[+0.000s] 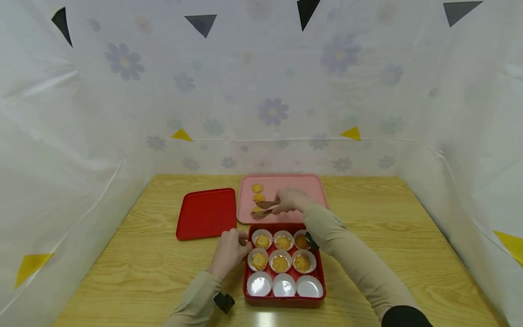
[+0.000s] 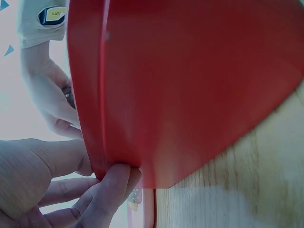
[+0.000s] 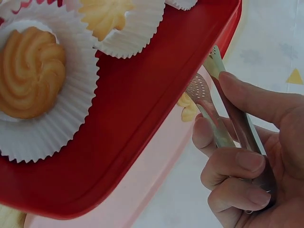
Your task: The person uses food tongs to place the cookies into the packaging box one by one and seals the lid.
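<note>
My right hand grips metal tongs over the pink tray. The tong heads, perforated in the right wrist view, stand on either side of a piped cookie, partly hidden by them. Two more cookies lie behind it in a line. On the near side sits a red box with rows of white paper cups. A swirled cookie sits in each cup of the back and middle rows; the three front cups show bare bottoms. My left hand pinches the box's rim near its back left corner.
A flat red lid lies left of the pink tray, close beside it. Everything rests on a wooden table. White flowered sheeting encloses the back and both sides. The right forearm passes over the box's back right corner.
</note>
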`<state>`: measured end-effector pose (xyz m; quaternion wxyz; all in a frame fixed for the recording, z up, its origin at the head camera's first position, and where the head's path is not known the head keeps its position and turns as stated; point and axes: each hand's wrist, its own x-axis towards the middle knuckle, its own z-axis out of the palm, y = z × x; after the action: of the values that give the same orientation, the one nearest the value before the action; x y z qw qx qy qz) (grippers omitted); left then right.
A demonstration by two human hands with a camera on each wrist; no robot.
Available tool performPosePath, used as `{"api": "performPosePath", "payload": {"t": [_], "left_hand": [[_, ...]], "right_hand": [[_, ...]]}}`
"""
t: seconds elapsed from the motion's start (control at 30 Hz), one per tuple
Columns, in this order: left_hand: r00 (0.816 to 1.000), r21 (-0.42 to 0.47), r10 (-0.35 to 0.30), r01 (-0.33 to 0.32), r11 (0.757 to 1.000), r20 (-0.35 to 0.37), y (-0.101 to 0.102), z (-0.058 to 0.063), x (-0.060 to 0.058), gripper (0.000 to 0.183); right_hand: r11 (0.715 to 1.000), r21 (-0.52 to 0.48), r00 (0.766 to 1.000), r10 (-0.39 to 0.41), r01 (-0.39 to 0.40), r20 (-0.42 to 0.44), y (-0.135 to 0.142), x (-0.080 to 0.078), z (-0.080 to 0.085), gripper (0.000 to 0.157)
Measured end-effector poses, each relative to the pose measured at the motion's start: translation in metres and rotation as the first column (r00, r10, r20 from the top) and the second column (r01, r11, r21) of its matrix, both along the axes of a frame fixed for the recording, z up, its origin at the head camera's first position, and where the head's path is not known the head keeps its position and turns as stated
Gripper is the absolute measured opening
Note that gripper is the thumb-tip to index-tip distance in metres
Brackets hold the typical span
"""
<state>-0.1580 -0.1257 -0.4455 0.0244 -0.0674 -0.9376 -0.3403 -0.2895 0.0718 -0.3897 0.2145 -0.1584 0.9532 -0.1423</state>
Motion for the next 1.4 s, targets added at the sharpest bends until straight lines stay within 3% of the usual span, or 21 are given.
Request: {"api": "performPosePath", "payload": {"t": [0.73, 1.4], "left_hand": [[0.999, -0.019, 0.008, -0.008, 1.000, -0.038, 0.001, 0.000, 0.001, 0.005], [0.999, -0.020, 0.007, -0.008, 1.000, -0.050, 0.001, -0.001, 0.000, 0.006]], "right_hand": [[0.999, 0.023, 0.998, 0.029, -0.028, -0.055, -0.003, 0.002, -0.001, 0.021], [0.998, 0.003, 0.996, 0.058, -0.058, -0.070, 0.011, 0.000, 0.002, 0.038]]}}
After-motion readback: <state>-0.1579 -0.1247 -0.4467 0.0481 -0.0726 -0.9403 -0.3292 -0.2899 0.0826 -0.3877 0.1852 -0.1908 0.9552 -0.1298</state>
